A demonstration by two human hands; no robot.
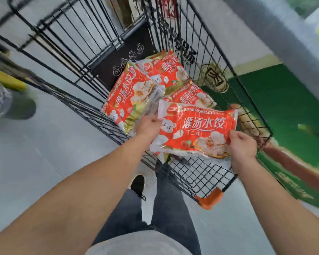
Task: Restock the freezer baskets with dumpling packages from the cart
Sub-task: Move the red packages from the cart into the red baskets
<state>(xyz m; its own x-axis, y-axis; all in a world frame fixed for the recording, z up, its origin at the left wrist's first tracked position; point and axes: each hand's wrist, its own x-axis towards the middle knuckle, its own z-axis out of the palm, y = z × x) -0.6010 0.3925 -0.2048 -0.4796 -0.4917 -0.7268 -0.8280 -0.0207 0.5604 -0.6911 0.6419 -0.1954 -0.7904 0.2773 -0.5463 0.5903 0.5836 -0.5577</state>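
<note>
Both hands' grip [193, 134] holds red dumpling pkg [195, 131] w/ white lettering, over cart [201, 173].

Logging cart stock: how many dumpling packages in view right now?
4 visible. One package held by the left hand and right hand; one at the cart's left side; one farthest back; one in the middle. More may lie hidden beneath.

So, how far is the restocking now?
Done: nothing that this view shows; no freezer basket is in sight. In hand: both hands, left and right, hold one pack over the cart. Left: at least three more packs lie in the cart.
</note>
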